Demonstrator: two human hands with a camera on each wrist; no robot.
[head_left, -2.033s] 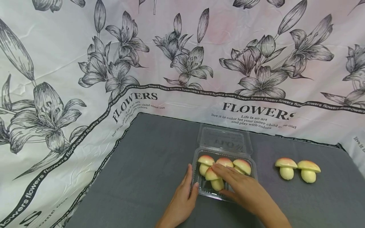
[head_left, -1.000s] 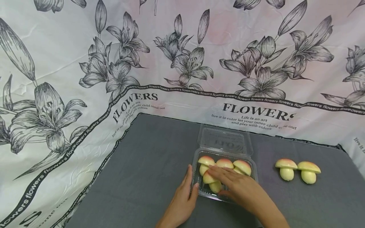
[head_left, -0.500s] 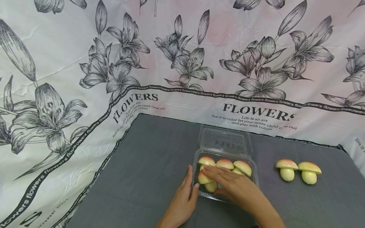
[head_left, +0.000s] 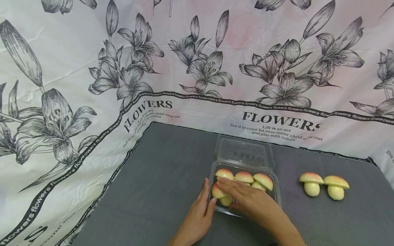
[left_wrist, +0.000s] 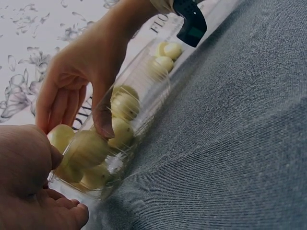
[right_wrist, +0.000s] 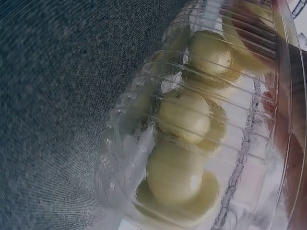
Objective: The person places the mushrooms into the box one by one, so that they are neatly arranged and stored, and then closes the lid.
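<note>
The left hand lies straight-fingered against the box. The right hand pinches a mushroom, seemingly settling it; release looks due.

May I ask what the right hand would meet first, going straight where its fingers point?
Likely the clear box's left rim; depth is unclear, so the right hand might pass above.

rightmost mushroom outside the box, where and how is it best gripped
Probably by the stem, pinched across its sides from above: the rightmost mushroom lies with its stem toward the camera, both sides bare, while its wider cap sits close against the other mushroom's cap on the left.
</note>
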